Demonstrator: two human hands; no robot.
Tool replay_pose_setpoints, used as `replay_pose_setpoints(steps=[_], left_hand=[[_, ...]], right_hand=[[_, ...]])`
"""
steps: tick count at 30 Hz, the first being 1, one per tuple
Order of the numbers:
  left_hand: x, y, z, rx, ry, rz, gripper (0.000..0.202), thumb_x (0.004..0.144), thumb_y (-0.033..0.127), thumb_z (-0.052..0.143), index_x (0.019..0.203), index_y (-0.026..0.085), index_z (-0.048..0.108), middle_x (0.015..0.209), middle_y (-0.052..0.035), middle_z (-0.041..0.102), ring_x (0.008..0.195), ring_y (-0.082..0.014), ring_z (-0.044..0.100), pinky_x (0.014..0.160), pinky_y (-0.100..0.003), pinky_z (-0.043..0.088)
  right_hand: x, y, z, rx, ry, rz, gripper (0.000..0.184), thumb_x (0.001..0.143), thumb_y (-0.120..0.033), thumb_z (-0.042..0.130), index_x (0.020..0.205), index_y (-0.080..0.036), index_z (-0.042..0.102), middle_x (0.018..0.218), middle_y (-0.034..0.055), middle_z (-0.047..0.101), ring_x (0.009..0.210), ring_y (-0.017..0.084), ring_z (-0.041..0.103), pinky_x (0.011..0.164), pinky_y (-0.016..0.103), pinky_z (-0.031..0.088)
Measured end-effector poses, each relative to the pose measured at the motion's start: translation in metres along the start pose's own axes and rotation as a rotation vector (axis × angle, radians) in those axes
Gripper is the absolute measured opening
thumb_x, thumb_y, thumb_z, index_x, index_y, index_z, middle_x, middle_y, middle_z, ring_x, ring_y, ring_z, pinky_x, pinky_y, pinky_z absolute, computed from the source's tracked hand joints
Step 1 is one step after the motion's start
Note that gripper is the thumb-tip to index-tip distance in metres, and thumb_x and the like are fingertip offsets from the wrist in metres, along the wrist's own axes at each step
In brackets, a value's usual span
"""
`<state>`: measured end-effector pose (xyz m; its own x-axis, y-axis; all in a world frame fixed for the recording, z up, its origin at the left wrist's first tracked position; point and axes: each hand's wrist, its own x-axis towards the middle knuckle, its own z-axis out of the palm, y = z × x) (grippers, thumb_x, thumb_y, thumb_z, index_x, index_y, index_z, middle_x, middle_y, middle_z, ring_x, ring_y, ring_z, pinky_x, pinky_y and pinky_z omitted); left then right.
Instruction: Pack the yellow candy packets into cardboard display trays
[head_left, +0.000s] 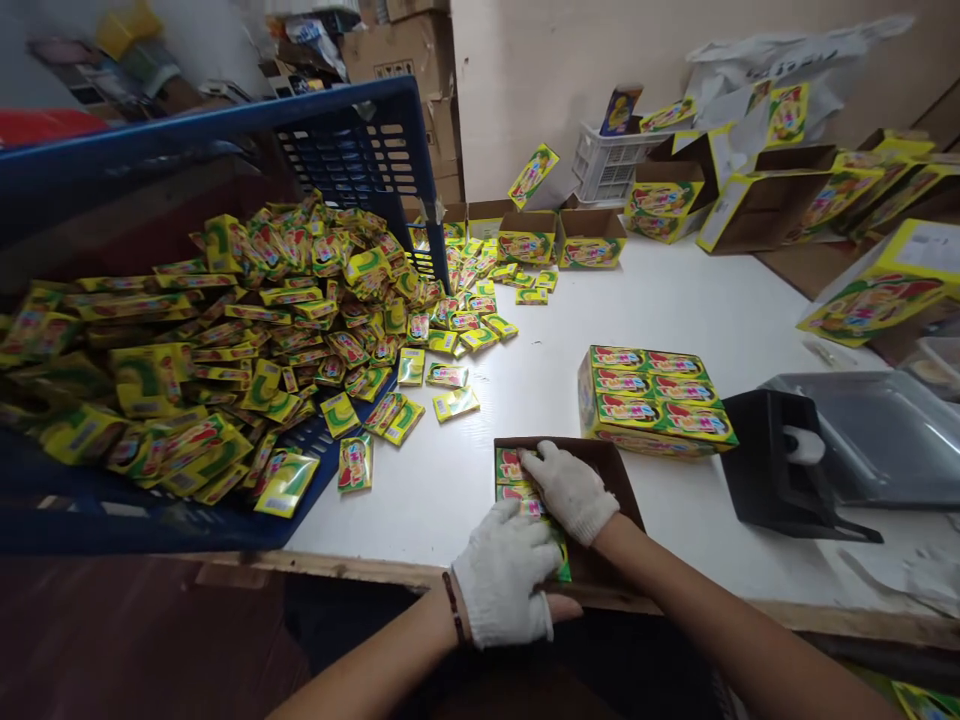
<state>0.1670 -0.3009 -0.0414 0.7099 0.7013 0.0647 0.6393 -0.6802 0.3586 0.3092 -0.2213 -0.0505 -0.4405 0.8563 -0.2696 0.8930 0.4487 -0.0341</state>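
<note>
An open display box (619, 480) with brown inner walls lies at the table's front edge. Small yellow-green cartons (508, 465) printed with red and pink stand in rows along its left side. My left hand (506, 572), in a white knit glove with bare thumb tip, rests over the box's front left part, its fingers stretched across the cartons. From the right, my right hand (574, 490), gloved too, reaches into the box, fingers extended and touching the cartons' tops. Part of the cartons is hidden beneath both hands. Behind the box sits a filled block of cartons (652, 400).
A blue plastic crate (360, 150) tipped toward the table spills a heap of small cartons (247, 330). Empty display boxes (592, 240) line the wall near a white basket (611, 165). To the right are a black tape dispenser (772, 470) and a clear plastic lid (885, 430).
</note>
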Motion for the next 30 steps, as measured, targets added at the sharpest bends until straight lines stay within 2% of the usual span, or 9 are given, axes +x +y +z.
replay_pose_setpoints(steps=[2, 4, 6, 9, 11, 17, 24, 27, 30], left_hand=[[-0.005, -0.025, -0.011, -0.058, 0.184, -0.115, 0.029, 0.087, 0.045, 0.054, 0.094, 0.02, 0.067, 0.095, -0.0073, 0.067, 0.093, -0.021, 0.061, 0.092, -0.036, 0.048], [-0.009, -0.065, -0.028, 0.042, 0.336, -0.455, 0.025, 0.088, 0.034, 0.052, 0.106, 0.021, 0.065, 0.108, -0.0092, 0.064, 0.105, -0.0221, 0.059, 0.096, -0.035, 0.047], [-0.014, -0.11, -0.046, 0.148, 0.362, -0.791, 0.031, 0.088, 0.03, 0.052, 0.116, 0.021, 0.061, 0.123, -0.0114, 0.057, 0.118, -0.0249, 0.053, 0.101, -0.036, 0.043], [-0.02, -0.164, -0.06, 0.188, 0.356, -1.004, 0.042, 0.085, 0.029, 0.054, 0.124, 0.014, 0.056, 0.125, -0.0208, 0.053, 0.124, -0.0379, 0.046, 0.102, -0.052, 0.038], [-0.024, -0.18, -0.057, 0.166, 0.303, -1.052, 0.044, 0.081, 0.031, 0.06, 0.123, 0.017, 0.058, 0.117, -0.0185, 0.058, 0.118, -0.0383, 0.05, 0.098, -0.051, 0.04], [-0.034, -0.162, -0.026, -0.001, 0.272, -0.989, 0.039, 0.079, 0.036, 0.063, 0.116, 0.025, 0.064, 0.11, -0.0101, 0.06, 0.106, -0.0299, 0.058, 0.092, -0.039, 0.043], [-0.046, -0.14, -0.018, -0.366, 0.627, -1.001, 0.039, 0.091, 0.032, 0.044, 0.126, 0.02, 0.055, 0.115, -0.0123, 0.065, 0.109, -0.026, 0.061, 0.093, -0.04, 0.048], [-0.041, -0.117, -0.02, -0.53, 0.746, -0.958, 0.048, 0.092, 0.052, 0.041, 0.124, 0.019, 0.053, 0.109, -0.0117, 0.067, 0.093, -0.0224, 0.067, 0.083, -0.037, 0.054], [-0.025, -0.082, -0.022, -0.885, 0.809, -0.814, 0.052, 0.084, 0.06, 0.054, 0.114, 0.018, 0.055, 0.097, -0.0084, 0.069, 0.079, -0.0187, 0.068, 0.075, -0.035, 0.056]], right_hand=[[-0.002, -0.004, -0.001, -0.01, -0.049, -0.036, 0.04, 0.098, -0.027, 0.038, 0.138, -0.028, 0.047, 0.11, 0.0124, 0.056, 0.083, 0.022, 0.064, 0.061, 0.029, 0.042], [-0.002, -0.008, -0.003, 0.006, -0.082, -0.048, 0.041, 0.097, -0.032, 0.042, 0.138, -0.028, 0.047, 0.112, 0.0135, 0.055, 0.084, 0.023, 0.063, 0.061, 0.029, 0.043], [-0.002, -0.013, -0.007, 0.024, -0.095, -0.028, 0.041, 0.096, -0.036, 0.045, 0.135, -0.026, 0.05, 0.114, 0.0151, 0.053, 0.088, 0.024, 0.062, 0.064, 0.03, 0.045], [-0.003, -0.017, -0.011, 0.043, -0.093, 0.002, 0.046, 0.095, -0.04, 0.047, 0.137, -0.024, 0.05, 0.12, 0.0173, 0.051, 0.095, 0.029, 0.059, 0.069, 0.034, 0.047], [-0.006, -0.016, -0.01, 0.063, -0.073, -0.016, 0.048, 0.095, -0.039, 0.047, 0.139, -0.022, 0.049, 0.124, 0.0186, 0.05, 0.099, 0.031, 0.058, 0.074, 0.038, 0.048], [-0.016, -0.003, 0.004, 0.191, -0.06, -0.082, 0.044, 0.094, -0.024, 0.045, 0.137, -0.013, 0.051, 0.127, 0.0174, 0.052, 0.105, 0.028, 0.056, 0.089, 0.037, 0.046], [-0.019, 0.009, -0.004, 0.309, 0.054, -0.015, 0.03, 0.089, -0.024, 0.053, 0.115, -0.017, 0.068, 0.121, 0.0125, 0.061, 0.106, 0.027, 0.057, 0.094, 0.039, 0.044], [-0.02, 0.007, -0.015, 0.616, 0.238, 0.061, 0.026, 0.09, -0.023, 0.049, 0.105, -0.016, 0.069, 0.112, 0.0118, 0.067, 0.107, 0.024, 0.059, 0.1, 0.038, 0.044], [-0.019, 0.003, -0.03, 1.111, 0.235, 0.02, 0.035, 0.092, -0.035, 0.046, 0.116, -0.016, 0.062, 0.114, 0.0116, 0.068, 0.105, 0.022, 0.062, 0.093, 0.036, 0.05]])
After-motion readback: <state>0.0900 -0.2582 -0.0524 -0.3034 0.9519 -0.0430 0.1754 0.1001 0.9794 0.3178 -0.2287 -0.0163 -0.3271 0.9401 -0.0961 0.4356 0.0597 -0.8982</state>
